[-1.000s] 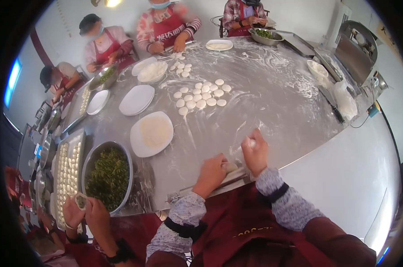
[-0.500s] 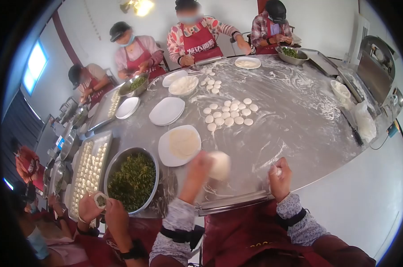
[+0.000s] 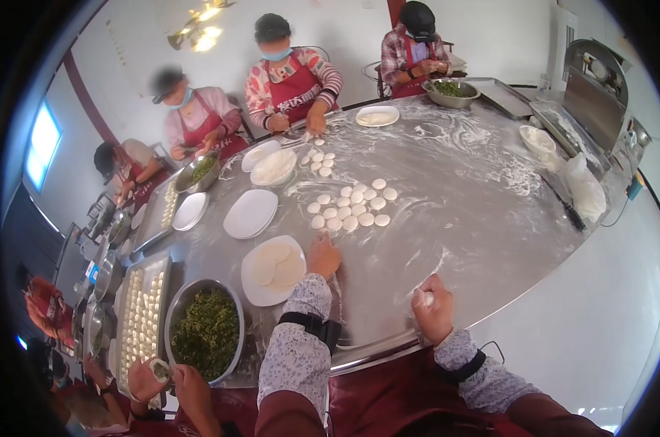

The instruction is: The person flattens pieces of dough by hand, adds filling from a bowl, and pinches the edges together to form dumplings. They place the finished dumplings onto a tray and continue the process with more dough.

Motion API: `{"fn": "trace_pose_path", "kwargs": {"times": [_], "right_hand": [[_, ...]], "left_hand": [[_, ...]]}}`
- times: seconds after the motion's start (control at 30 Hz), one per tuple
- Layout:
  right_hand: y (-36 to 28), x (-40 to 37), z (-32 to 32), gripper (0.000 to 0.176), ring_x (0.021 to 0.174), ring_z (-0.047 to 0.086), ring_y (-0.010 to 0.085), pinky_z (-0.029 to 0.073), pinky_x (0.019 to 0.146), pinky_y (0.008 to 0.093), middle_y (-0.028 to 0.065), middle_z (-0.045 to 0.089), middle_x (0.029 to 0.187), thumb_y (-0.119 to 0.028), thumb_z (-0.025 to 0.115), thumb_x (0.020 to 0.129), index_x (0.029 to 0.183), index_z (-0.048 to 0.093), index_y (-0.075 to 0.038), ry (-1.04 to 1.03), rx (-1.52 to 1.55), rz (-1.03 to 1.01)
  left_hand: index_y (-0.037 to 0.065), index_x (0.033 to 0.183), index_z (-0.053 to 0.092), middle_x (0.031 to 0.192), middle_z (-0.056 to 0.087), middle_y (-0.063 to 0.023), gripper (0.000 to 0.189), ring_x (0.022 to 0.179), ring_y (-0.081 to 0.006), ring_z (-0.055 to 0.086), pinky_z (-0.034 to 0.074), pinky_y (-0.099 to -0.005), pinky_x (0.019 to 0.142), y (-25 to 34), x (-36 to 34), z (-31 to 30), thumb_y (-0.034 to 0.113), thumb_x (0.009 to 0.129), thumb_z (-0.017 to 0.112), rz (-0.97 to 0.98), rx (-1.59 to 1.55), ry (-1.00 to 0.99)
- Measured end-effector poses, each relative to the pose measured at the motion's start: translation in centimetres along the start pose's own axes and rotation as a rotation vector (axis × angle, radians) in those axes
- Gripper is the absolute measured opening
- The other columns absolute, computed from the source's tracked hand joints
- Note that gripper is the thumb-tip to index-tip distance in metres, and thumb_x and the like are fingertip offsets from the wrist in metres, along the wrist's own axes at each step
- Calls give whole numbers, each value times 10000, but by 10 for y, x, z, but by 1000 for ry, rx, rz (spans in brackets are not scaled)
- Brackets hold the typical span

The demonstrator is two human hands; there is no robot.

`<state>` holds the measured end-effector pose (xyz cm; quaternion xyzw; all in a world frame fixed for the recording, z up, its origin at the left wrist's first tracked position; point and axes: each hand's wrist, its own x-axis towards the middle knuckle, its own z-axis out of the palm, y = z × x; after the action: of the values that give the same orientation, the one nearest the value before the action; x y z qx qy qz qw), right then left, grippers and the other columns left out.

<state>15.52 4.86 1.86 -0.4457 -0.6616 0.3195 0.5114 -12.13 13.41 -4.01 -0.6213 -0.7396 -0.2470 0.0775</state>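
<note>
My left hand [image 3: 324, 255] reaches forward to the lower edge of a group of round dough pieces [image 3: 350, 207] on the floured metal table [image 3: 461, 197]. Its fingertips point away from me, and whether they touch or hold a piece is hidden. Beside that hand, a square white plate [image 3: 250, 290] bears overlapping thin dough wrappers [image 3: 280, 265]. Near the front edge of the table, my right hand [image 3: 433, 309] is closed round something whitish, partly seen between the fingers, which I cannot make out.
A bowl of green filling [image 3: 206, 331] and a tray of small dumplings [image 3: 142, 309] stand at the left. A co-worker's hands [image 3: 168, 379] hold a filled wrapper nearby. Several co-workers sit across the table. A knife [image 3: 563, 204] lies at the right.
My left hand has moved forward to the dough pieces. The wrapper it held is gone from it, and the square plate now shows overlapping wrappers. The view has shifted; my right hand stays closed.
</note>
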Motion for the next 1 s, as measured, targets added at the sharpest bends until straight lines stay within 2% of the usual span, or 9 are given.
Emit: {"fn": "trace_pose_path", "kwargs": {"times": [0.07, 0.23, 0.3, 0.53, 0.6, 0.8, 0.87, 0.97, 1.0], "right_hand": [[-5, 0, -1, 139, 557, 577, 296, 441, 536, 341, 140, 532, 585, -129, 565, 764, 758, 464, -33, -25, 36, 77], [-11, 1, -1, 121, 502, 552, 171, 420, 484, 296, 117, 508, 548, -106, 550, 771, 745, 459, -30, -19, 76, 92], [-7, 0, -1, 121, 498, 541, 162, 416, 481, 293, 111, 504, 545, -102, 549, 773, 743, 457, -29, -20, 75, 88], [0, -7, -4, 127, 509, 513, 142, 407, 486, 288, 100, 502, 556, -94, 547, 778, 735, 449, -26, -3, 107, 25], [1, -8, -6, 126, 517, 515, 142, 408, 489, 287, 99, 505, 561, -93, 544, 778, 732, 448, -26, -18, 130, 35], [-30, -10, -17, 120, 518, 526, 168, 409, 493, 308, 108, 507, 570, -99, 533, 764, 722, 450, -22, -80, 142, 26], [-46, -1, -13, 123, 516, 533, 229, 410, 497, 338, 137, 511, 581, -113, 534, 757, 729, 460, -20, -70, 57, -5], [16, 26, 25, 118, 521, 526, 290, 410, 502, 363, 165, 516, 603, -117, 529, 755, 735, 467, -19, 5, 16, 8], [9, 33, 29, 118, 521, 526, 290, 410, 502, 363, 165, 516, 603, -117, 529, 755, 735, 467, -19, 3, 13, 1]], "left_hand": [[-16, 1079, 510, 1060, 548, -212, 336, 903, -361, 565, 453, -443, 776, 5, -2, 0, 146, 784, 508, 5, 1, -68], [18, 981, 559, 901, 586, -182, 240, 825, -362, 582, 461, -445, 737, 63, -42, -50, 135, 775, 525, 62, 89, -374], [47, 915, 576, 846, 587, -170, 172, 804, -362, 576, 461, -433, 708, 73, -79, -53, 107, 758, 540, 180, -228, -492], [27, 823, 549, 749, 594, -171, 149, 721, -341, 583, 454, -421, 665, 105, -132, -91, 106, 721, 624, 73, -279, -345], [17, 811, 554, 746, 600, -158, 153, 719, -324, 590, 454, -409, 651, 106, -130, -95, 116, 721, 628, 66, -494, -434], [16, 776, 568, 734, 611, -162, 128, 709, -341, 593, 455, -413, 645, 111, -133, -87, 128, 733, 614, 26, -469, -465], [20, 777, 574, 734, 611, -166, 134, 712, -349, 590, 453, -424, 647, 114, -133, -83, 148, 746, 600, 33, -474, -449], [27, 779, 585, 732, 612, -170, 154, 718, -363, 585, 448, -445, 652, 124, -127, -74, 179, 769, 569, 29, -455, -395], [29, 779, 589, 731, 613, -170, 166, 721, -369, 584, 446, -456, 655, 129, -122, -71, 190, 779, 553, 16, -435, -347]]}}
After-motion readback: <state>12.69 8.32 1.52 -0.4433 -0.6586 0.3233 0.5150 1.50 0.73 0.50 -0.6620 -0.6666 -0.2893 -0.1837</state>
